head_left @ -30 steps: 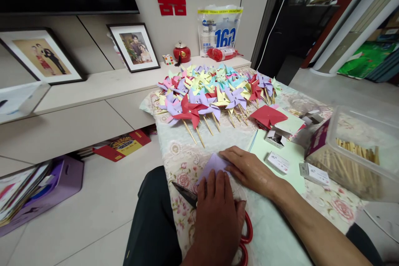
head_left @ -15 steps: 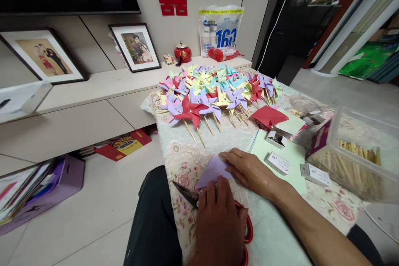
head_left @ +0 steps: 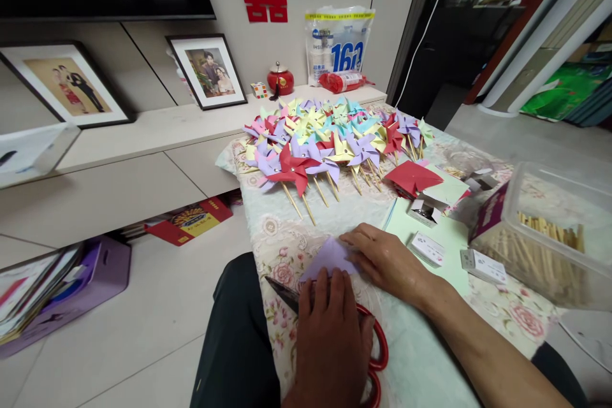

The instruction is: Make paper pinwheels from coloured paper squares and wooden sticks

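Lilac folded paper sheet (head_left: 329,255) lies near on the floral-clothed desk (head_left: 335,213). The left hand (head_left: 332,331) presses its near edge, the right hand (head_left: 389,261) its right edge, each grip flat, holding nothing.

Your left hand (head_left: 335,338) and right hand (head_left: 387,261) lay on the paper (head_left: 327,255), with the scissors (head_left: 284,293) beneath your left. Pinwheels (head_left: 329,134) lay at twelve o'clock, the box (head_left: 540,236) at three.

The left hand (head_left: 335,338) and right hand (head_left: 387,261) are bare, and the forearms are uncovered as far as they show. Dark, near-black trousers (head_left: 234,344) cover the leg at near left. A patch of similar dark cloth (head_left: 559,363) shows at near right.
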Demonstrator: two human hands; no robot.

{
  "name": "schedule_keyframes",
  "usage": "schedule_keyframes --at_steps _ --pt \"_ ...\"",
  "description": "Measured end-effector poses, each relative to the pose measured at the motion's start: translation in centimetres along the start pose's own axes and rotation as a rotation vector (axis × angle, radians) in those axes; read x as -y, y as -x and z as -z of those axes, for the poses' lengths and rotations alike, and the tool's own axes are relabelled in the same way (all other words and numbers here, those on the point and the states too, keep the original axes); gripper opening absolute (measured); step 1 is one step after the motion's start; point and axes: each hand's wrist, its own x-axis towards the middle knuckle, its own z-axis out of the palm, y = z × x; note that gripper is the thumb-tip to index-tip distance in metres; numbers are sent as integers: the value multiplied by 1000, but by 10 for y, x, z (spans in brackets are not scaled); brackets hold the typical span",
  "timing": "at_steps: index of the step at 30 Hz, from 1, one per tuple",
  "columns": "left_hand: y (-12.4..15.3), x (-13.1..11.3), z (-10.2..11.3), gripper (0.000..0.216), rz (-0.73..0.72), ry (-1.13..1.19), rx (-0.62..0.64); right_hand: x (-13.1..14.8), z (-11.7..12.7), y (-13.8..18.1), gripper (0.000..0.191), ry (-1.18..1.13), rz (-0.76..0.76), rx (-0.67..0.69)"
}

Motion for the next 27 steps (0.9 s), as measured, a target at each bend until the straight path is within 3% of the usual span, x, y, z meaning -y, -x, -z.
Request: schedule_keyframes --at_steps 7,16,27 --pt "1 -3 1 43 33 10 25 3 -8 -2 27 -81 -6 107" --pt "4 6 6 40 19 14 -12 8 -11 -2 17 -26 -79 119" --pt "1 4 4 38 58 9 -46 7 -13 -2 48 -86 -137 122"
